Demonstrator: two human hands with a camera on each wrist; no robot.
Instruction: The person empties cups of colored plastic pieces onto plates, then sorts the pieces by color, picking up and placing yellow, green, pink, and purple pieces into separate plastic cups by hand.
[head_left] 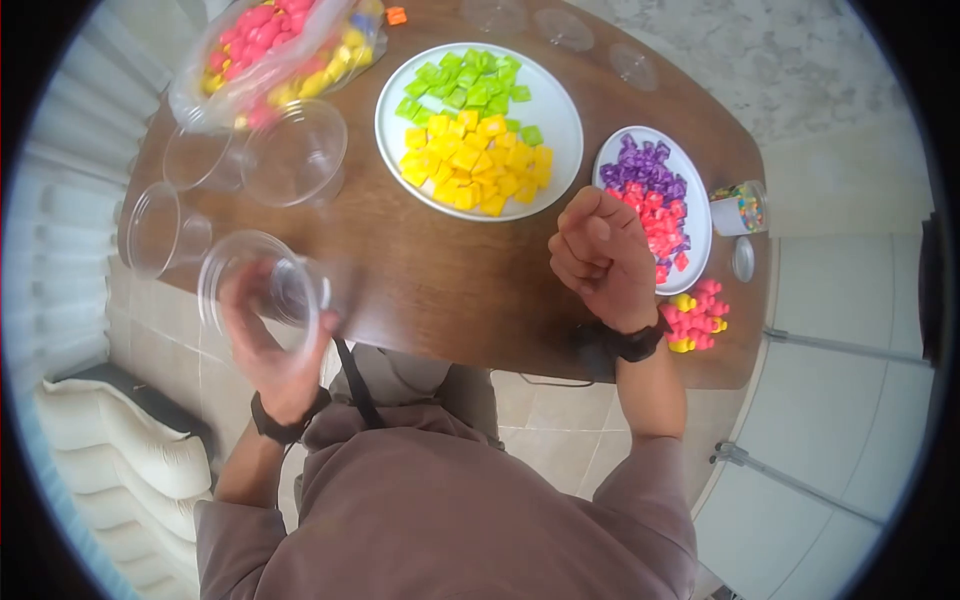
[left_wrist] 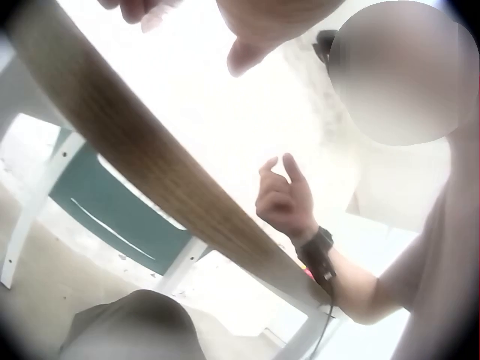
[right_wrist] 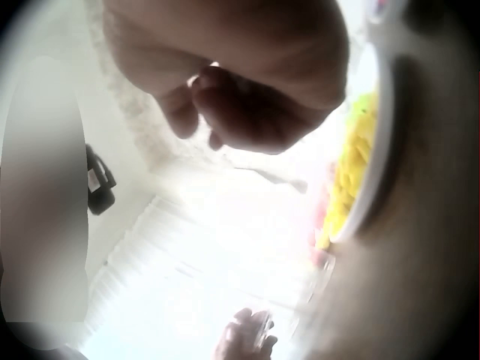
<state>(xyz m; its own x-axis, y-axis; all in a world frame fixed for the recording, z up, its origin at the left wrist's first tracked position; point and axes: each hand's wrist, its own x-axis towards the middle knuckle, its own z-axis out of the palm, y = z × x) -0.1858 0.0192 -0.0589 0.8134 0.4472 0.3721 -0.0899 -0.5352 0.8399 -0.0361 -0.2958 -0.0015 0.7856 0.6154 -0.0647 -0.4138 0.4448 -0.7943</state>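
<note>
My left hand (head_left: pixel 275 362) grips a clear plastic cup (head_left: pixel 290 292) off the near left table edge, fingers wrapped round its side. In the right wrist view the same cup (right_wrist: pixel 260 324) shows small at the bottom. My right hand (head_left: pixel 612 258) hangs in the air with its fingers loosely curled, beside a small white plate (head_left: pixel 606 150) of purple and pink wrapped pieces. Nothing shows between its fingers. A large white plate (head_left: pixel 560 100) bears green wrapped pieces (head_left: pixel 470 80) and yellow ones (head_left: pixel 470 165).
Several clear cups (head_left: pixel 295 150) stand at the left near a plastic bag (head_left: pixel 205 100) of pink and yellow pieces. Clear lids (head_left: pixel 563 30) lie along the far edge. A jar (head_left: pixel 740 208), a small lid (head_left: pixel 742 258) and a pink-yellow pile (head_left: pixel 695 318) are at the right.
</note>
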